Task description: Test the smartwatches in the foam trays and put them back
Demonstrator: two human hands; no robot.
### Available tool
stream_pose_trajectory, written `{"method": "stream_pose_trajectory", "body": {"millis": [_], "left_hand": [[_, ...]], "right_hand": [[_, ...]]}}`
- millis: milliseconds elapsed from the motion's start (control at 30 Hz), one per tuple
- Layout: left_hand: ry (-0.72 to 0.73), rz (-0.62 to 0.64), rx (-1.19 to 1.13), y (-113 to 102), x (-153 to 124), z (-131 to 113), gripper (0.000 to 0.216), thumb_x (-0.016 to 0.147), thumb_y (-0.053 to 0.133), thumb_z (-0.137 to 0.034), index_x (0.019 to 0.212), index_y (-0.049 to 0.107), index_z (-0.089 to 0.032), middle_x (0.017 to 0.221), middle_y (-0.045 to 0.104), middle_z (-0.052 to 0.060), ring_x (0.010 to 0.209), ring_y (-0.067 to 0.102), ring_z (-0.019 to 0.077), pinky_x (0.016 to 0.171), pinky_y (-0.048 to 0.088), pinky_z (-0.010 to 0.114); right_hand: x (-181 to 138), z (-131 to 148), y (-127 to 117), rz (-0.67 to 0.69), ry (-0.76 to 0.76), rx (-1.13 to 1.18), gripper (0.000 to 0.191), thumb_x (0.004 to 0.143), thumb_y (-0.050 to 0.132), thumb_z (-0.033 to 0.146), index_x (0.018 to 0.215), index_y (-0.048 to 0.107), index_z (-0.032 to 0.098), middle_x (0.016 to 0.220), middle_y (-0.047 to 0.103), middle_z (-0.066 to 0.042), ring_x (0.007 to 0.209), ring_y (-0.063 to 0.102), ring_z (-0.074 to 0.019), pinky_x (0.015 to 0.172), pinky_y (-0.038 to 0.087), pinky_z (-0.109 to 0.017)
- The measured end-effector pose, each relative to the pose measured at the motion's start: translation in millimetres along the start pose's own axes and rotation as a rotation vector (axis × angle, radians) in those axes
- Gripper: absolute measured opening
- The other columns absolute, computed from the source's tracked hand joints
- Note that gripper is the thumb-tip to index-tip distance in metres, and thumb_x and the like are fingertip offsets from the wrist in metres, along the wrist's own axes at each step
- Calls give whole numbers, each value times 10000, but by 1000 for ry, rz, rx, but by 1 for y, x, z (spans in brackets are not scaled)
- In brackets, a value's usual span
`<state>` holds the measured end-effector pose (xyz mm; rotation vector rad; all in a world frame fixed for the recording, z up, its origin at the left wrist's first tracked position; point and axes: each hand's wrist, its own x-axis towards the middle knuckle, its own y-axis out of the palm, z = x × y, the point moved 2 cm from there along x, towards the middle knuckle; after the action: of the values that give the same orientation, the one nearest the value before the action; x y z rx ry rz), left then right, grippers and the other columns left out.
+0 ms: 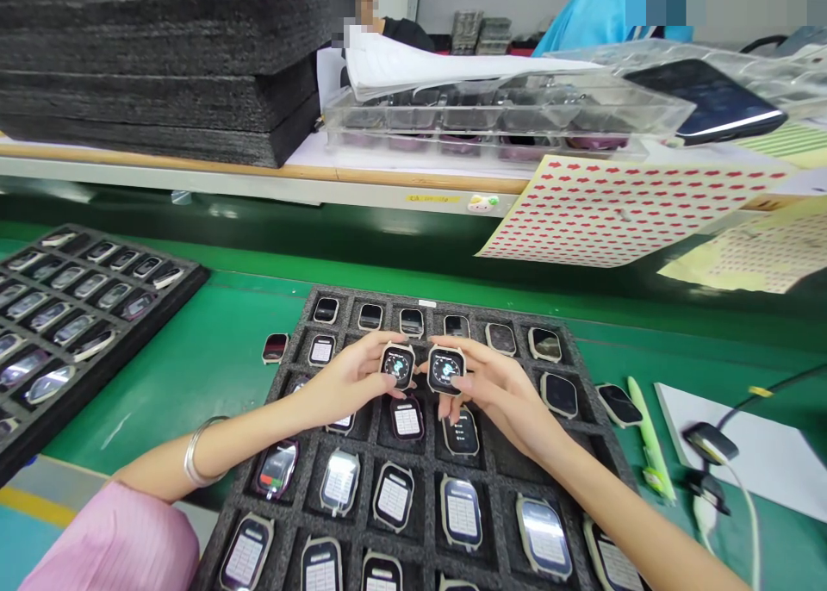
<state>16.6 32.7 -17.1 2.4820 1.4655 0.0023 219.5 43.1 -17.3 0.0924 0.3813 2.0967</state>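
Note:
My left hand point(369, 369) is closed around a smartwatch point(396, 363) without a strap, thumb on its lower screen edge. Close beside it, my right hand point(494, 384) grips a second smartwatch point(445, 367) the same way. Both lit screens face me and show a similar dark dial with a blue-green figure. Beneath the hands lies a black foam tray point(423, 466) whose square pockets hold several more watches. Some of those, such as the watch point(461, 509) in a lower pocket, display white lists; the back-row watches have dark screens. My forearms hide some of the pockets.
A second foam tray point(187, 274) of watches lies at left. Loose watches point(276, 348) flank the near tray. At right are a green pen point(649, 436), white paper point(775, 462) and cables. Stacked foam point(161, 74), plastic trays point(504, 117) and a phone point(707, 100) occupy the shelf. People are behind it.

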Motion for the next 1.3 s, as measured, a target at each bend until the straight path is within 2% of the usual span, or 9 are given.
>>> {"method": "stream_pose_trajectory", "body": {"millis": [433, 600, 700, 767, 833, 1033, 1167, 1300], "left_hand": [[-21, -18, -7, 0, 1, 1, 389, 803, 547, -158, 1185, 477, -183, 1044, 628, 71, 917, 637, 200, 805, 563, 383], [5, -62, 105, -1, 1, 6, 470, 760, 626, -151, 1199, 463, -196, 937, 587, 26, 844, 593, 170, 752, 504, 308], [67, -133, 279, -3, 0, 8, 433, 766, 636, -165, 1176, 500, -191, 864, 542, 0, 770, 526, 144, 713, 450, 278], [78, -134, 381, -3, -1, 8, 398, 784, 605, -157, 1169, 512, -193, 826, 525, -12, 709, 485, 130, 661, 416, 261], [77, -112, 436, -2, -3, 7, 394, 790, 578, -138, 1172, 507, -197, 801, 518, -21, 669, 463, 123, 628, 392, 252], [163, -156, 477, 1, -7, 1, 399, 821, 574, -183, 1206, 473, -211, 922, 554, 17, 814, 523, 166, 750, 435, 278], [178, -147, 479, 3, -7, 1, 414, 834, 568, -198, 1232, 455, -220, 891, 552, 13, 803, 538, 169, 755, 454, 275], [186, -154, 528, 3, -6, -1, 378, 814, 555, -159, 1184, 490, -201, 975, 594, 34, 846, 561, 176, 778, 454, 274]], "right_hand": [[-4, -2, 1, -30, -2, -3, 429, 857, 625, 179, 1276, 534, 158, 984, 715, -135, 601, 704, -207, 472, 551, -267], [-2, 2, 4, 5, -31, 13, 409, 852, 647, 195, 1253, 567, 185, 1028, 690, -120, 672, 700, -206, 510, 565, -279], [-2, 4, 4, 27, -28, 17, 334, 850, 667, 202, 1181, 622, 190, 864, 711, -77, 648, 689, -186, 534, 563, -262], [-3, 4, 3, 41, -4, 6, 282, 853, 676, 203, 1133, 649, 186, 711, 704, -46, 599, 678, -167, 554, 560, -250], [-5, 3, 1, 49, 10, -10, 275, 854, 686, 216, 1125, 655, 185, 646, 696, -35, 566, 668, -156, 577, 562, -255], [-5, 3, 2, 29, 32, 32, 406, 798, 750, 292, 1176, 642, 189, 694, 680, -31, 527, 648, -152, 511, 536, -246], [-3, 3, 5, 10, 49, 59, 431, 779, 767, 300, 1176, 645, 186, 732, 679, -39, 552, 660, -165, 491, 529, -246], [-4, 2, 4, 5, 53, 38, 419, 782, 762, 303, 1161, 650, 165, 717, 677, -40, 523, 642, -160, 491, 529, -264]]}}
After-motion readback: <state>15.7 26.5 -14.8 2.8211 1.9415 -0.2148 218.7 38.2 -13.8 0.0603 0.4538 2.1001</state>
